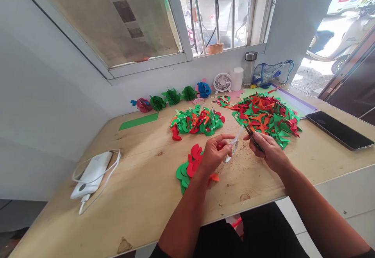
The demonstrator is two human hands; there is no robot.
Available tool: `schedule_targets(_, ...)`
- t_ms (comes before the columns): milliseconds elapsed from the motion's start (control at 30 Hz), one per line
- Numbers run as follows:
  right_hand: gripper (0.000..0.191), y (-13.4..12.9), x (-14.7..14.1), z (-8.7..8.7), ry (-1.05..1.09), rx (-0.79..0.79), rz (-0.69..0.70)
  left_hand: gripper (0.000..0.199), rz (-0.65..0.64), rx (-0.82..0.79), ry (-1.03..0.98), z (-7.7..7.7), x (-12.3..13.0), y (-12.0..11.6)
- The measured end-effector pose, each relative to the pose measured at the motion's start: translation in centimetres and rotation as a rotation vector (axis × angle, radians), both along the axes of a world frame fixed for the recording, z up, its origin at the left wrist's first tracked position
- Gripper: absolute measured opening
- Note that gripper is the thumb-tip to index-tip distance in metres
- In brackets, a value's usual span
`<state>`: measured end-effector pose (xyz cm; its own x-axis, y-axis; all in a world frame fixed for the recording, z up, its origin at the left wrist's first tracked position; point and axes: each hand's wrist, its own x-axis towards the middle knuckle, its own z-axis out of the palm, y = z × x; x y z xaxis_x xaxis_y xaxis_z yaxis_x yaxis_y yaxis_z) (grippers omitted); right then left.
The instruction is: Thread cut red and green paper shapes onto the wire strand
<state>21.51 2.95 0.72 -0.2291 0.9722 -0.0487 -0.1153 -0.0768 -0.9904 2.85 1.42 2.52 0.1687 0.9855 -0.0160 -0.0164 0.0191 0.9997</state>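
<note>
My left hand [218,152] is closed on a white tape roll [231,153], with a strip of tape [239,132] standing up from it toward the right. Dark scissors [254,139] are gripped in my right hand [268,148], their blades pointing up and left beside the strip's upper end. Red and green cut paper shapes [191,164] lie on the table under and left of my left wrist, partly hidden by it. Beyond the hands is a cluster of green, red and orange pieces with pale strips [196,120]. A heap of red, green and orange scraps [266,113] sits behind my right hand.
On the wooden table [140,195] are a white power bank with cable [92,172] at left, a green paper strip [139,121], and a phone [340,129] at right. Paper ornaments [172,96], a small fan [222,82], a bottle [250,68] and a clear pouch [274,73] line the wall.
</note>
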Motion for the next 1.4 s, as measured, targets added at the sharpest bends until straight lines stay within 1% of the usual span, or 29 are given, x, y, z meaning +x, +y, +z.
schedule_targets(233, 0.042, 0.0, 0.2, -0.6, 0.049, -0.061, 0.091, 0.034, -0.038, -0.066, -0.064, -0.3, -0.7, 0.1)
schedule_targets(400, 0.042, -0.1, 0.2, -0.4, 0.041, -0.026, 0.099, 0.03, -0.075, -0.068, -0.106, -0.5, -0.8, 0.2)
schedule_targets(567, 0.043, -0.2, 0.1, 0.1, 0.031, -0.014, 0.134, 0.03, -0.106, -0.091, -0.077, -0.7, -0.9, 0.3)
schedule_targets(800, 0.042, -0.3, 0.1, 0.2, -0.003, 0.029, 0.165, 0.031, -0.104, -0.105, -0.076, -1.0, -1.0, 0.4)
schedule_targets(1067, 0.045, -0.2, 0.0, 0.3, -0.069, 0.036, 0.126, 0.031, -0.09, -0.122, -0.06, -0.7, -0.8, 0.3)
schedule_targets(1400, 0.047, -0.1, 0.1, 0.2, -0.144, 0.079, 0.084, 0.03, -0.094, -0.123, -0.019, -1.1, -0.9, 0.4)
